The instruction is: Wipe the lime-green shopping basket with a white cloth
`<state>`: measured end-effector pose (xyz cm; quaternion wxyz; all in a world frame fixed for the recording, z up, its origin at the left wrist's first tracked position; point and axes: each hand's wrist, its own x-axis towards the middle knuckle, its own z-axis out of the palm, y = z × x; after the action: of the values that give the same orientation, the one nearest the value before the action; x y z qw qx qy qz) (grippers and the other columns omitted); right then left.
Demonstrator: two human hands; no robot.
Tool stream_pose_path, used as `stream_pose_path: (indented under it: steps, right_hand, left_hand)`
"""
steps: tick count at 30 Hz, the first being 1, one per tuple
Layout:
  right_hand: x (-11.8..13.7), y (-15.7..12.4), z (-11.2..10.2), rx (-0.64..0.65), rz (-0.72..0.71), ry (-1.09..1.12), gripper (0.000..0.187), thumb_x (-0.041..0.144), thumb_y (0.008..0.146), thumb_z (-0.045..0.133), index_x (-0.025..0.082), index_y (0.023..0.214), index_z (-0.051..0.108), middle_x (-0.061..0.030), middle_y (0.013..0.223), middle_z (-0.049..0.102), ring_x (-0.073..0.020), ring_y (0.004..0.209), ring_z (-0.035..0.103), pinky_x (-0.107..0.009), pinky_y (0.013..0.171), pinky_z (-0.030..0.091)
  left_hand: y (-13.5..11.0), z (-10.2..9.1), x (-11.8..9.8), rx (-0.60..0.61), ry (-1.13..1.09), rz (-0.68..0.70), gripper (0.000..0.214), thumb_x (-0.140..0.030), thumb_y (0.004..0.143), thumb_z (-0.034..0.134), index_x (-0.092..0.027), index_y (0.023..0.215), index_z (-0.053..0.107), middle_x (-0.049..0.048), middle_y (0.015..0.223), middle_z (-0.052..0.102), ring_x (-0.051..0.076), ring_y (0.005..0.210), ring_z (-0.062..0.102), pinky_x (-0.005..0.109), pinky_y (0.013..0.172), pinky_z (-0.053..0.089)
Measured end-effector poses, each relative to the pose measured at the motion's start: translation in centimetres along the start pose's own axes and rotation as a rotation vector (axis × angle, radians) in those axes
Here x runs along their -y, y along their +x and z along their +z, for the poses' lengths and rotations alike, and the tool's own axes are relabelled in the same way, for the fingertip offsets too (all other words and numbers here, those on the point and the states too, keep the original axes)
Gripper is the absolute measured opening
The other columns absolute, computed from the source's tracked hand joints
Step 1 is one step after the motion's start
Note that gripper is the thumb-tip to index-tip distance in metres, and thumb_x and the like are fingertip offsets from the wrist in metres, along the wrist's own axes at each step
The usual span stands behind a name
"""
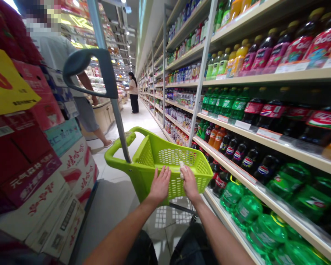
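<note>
Green basket (pixel 194 180), low on the pale floor (pixel 118 209) straight ahead, near wall toward the knees, grey pull handle (pixel 99 66) slanting up from its far left side. Sits just beside the bottom shelf (pixel 264 191) of green bottles (pixel 248 209) on the right, with stacked cartons (pixel 44 184) well apart on the left. Left hand (pixel 160 184) laid flat on the near wall just under the rim, fingers spread and slack, gripping nothing. Right hand (pixel 189 184) next to it, fingers bent up to the rim over a small whitish wad (pixel 182 168); cannot tell whether pinched between fingertips or merely pressed against the mesh, nor whether cloth or paper. Looks like work on the near rim, so best to brace with the flat palm during any rubbing by the other hand. Press inward gently, not downward, for fear of rolling or tipping a light, probably wheeled basket toward the bottles. Run the wad along the rim in short passes and mind the mesh holes, likely to snag soft stuff. Stay clear of the shelf edge near the right elbow. Leave room too for a person in shorts (pixel 79 106) by the counter on the left and another person (pixel 132 94) farther down the aisle.
</note>
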<state>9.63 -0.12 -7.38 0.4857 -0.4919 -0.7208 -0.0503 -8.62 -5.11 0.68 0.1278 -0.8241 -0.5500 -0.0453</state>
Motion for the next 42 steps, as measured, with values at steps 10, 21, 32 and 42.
stream_pose_path:
  steps: [10,21,32,42]
  right_hand:
    - [3.8,1.5,2.3,0.026,-0.043,0.072,0.052,0.000,0.072,0.032,0.020,0.114,0.054,-0.0071,0.123,0.050,-0.0169,0.119,0.039,-0.039,0.100,0.033]
    - [3.2,2.0,2.5,-0.019,0.026,0.104,0.053,0.001,0.072,0.030,0.019,0.115,0.054,-0.0075,0.124,0.049,-0.0180,0.120,0.037,-0.042,0.102,0.031]
    - [2.5,3.5,2.7,-0.020,0.087,0.145,0.052,0.000,0.069,0.031,0.019,0.109,0.057,-0.0078,0.117,0.054,-0.0192,0.115,0.043,-0.042,0.100,0.033]
    - [14.2,7.4,6.0,0.046,-0.157,0.298,0.052,0.002,0.073,0.034,0.018,0.120,0.049,-0.0077,0.125,0.048,-0.0173,0.120,0.038,-0.037,0.102,0.032]
  left_hand:
    - [-0.8,-1.1,1.4,-0.016,0.052,-0.072,0.061,-0.018,0.075,0.035,-0.008,0.134,0.026,0.0084,0.143,0.022,0.026,0.132,0.008,0.047,0.107,0.008]
    - [-1.2,-0.5,3.0,-0.109,0.061,-0.109,0.060,-0.018,0.074,0.034,-0.010,0.133,0.028,0.0072,0.143,0.021,0.023,0.133,0.010,0.051,0.106,0.009]
    - [-3.4,-3.0,9.5,-0.578,-0.016,-0.362,0.053,-0.015,0.073,0.039,-0.008,0.126,0.037,0.0139,0.135,0.038,0.025,0.129,0.024,0.049,0.106,0.010]
    - [-1.9,-2.9,9.9,-0.498,-0.003,-0.263,0.053,-0.008,0.068,0.038,-0.013,0.122,0.042,0.0084,0.128,0.047,0.024,0.127,0.028,0.050,0.104,0.014]
